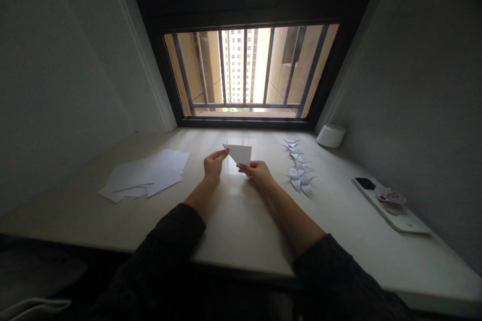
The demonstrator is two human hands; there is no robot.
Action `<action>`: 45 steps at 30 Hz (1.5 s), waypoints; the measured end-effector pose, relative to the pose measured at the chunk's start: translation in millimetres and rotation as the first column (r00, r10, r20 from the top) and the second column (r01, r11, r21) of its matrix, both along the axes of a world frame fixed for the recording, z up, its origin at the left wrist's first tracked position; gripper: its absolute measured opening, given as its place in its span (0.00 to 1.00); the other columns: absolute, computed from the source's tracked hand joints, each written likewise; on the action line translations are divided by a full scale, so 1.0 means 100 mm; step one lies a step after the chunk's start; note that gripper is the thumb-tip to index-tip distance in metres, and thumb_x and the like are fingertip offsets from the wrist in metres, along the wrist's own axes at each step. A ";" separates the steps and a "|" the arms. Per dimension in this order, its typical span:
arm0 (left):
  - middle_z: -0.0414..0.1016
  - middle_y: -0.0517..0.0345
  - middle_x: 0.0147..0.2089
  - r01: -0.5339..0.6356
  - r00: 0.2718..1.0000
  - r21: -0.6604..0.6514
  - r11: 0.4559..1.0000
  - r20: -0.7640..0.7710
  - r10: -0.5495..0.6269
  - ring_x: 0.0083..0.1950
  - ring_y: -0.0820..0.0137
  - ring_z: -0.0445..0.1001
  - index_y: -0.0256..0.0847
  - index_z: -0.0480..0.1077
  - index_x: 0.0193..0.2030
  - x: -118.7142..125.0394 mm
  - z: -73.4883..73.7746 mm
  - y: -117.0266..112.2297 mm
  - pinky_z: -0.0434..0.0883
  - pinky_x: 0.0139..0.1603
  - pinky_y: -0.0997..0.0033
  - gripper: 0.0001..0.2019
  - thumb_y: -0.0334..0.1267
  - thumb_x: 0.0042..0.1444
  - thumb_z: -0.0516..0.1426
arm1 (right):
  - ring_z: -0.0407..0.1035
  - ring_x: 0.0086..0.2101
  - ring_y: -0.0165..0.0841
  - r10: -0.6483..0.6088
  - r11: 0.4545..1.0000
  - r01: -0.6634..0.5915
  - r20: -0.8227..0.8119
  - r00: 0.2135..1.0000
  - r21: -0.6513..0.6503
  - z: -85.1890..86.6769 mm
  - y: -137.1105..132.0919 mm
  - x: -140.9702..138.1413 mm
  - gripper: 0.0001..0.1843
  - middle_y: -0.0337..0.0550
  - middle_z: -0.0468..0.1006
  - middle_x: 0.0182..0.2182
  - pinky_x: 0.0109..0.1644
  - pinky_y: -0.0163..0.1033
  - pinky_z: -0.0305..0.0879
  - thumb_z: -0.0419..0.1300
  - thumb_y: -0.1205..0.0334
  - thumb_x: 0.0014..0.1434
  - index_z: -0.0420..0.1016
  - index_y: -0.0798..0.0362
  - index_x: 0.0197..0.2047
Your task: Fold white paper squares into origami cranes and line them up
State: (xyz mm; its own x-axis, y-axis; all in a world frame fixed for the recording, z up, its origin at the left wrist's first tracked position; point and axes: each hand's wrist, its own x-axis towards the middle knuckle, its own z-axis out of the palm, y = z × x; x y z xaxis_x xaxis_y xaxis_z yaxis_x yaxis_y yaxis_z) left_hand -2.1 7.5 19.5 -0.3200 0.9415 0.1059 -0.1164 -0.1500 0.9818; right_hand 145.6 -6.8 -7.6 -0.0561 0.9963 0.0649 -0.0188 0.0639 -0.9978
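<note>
A small white sheet of paper (241,153), folded to a triangle-like shape, is held up above the white sill between both hands. My left hand (214,164) pinches its left corner between thumb and fingers. Lower on its right side, my right hand (259,171) grips the paper, thumb in front. Several folded paper cranes (297,173) stand in a row on the sill, to the right of my right hand. To the left of my left hand lies a loose pile of white paper sheets (145,173), overlapping one another.
A phone (406,220) with a round grip on its back lies at the right, near the wall. By the window's right corner stands a white rounded object (331,136). The barred window (244,123) closes off the back of the sill (241,241).
</note>
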 end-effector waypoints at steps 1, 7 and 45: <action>0.78 0.51 0.35 -0.034 0.999 -0.010 0.999 0.006 0.034 0.39 0.66 0.72 0.38 0.78 0.32 -0.03 0.02 0.01 0.64 0.38 0.68 0.17 0.48 0.38 0.65 | 0.55 0.17 0.24 0.003 1.000 -0.003 0.009 1.000 0.001 0.00 -0.01 -0.01 0.19 0.41 0.74 0.16 0.23 0.33 0.47 0.66 0.48 0.38 0.79 0.58 0.22; 0.76 0.54 0.33 -0.116 0.993 -0.032 0.993 0.013 0.116 0.37 0.67 0.70 0.38 0.76 0.32 -0.14 0.05 0.07 0.61 0.36 0.69 0.20 0.52 0.37 0.64 | 0.59 0.18 0.26 0.011 1.000 -0.011 0.038 0.999 0.003 0.00 -0.01 -0.01 0.17 0.41 0.75 0.17 0.24 0.33 0.50 0.66 0.49 0.38 0.79 0.57 0.22; 0.78 0.57 0.43 0.119 0.538 0.392 0.912 -0.798 0.273 0.44 0.63 0.74 0.49 0.75 0.44 -0.08 0.03 -0.05 0.62 0.50 0.60 0.12 0.45 0.55 0.57 | 0.65 0.23 0.30 -0.165 0.985 0.162 0.056 0.985 0.065 -0.01 0.11 0.11 0.24 0.44 0.75 0.21 0.28 0.35 0.62 0.61 0.41 0.44 0.77 0.57 0.26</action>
